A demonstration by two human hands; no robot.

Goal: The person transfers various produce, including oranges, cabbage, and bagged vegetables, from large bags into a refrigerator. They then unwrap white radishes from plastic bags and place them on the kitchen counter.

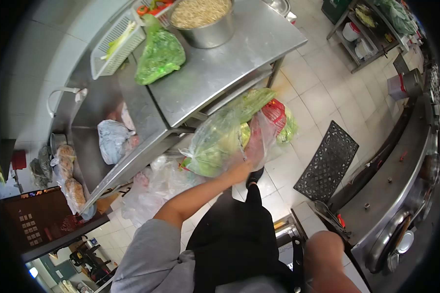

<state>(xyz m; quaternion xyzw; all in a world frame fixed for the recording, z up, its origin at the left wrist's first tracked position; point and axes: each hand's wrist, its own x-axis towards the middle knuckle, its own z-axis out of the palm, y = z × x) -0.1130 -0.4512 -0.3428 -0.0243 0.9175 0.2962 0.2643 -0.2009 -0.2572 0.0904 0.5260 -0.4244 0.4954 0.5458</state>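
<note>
The left hand (240, 172), its fingers closed, grips the near edge of the clear plastic bag (263, 138), which lies just beyond it beside the tabletop (195, 73), while how far open the right hand is cannot be told.

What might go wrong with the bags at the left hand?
The clear plastic bag gripped by the left hand looks thin, so it might tear or slip and spill. The shoe is close by, so a foot could catch the bags. The patterned mat might also trip someone.
</note>
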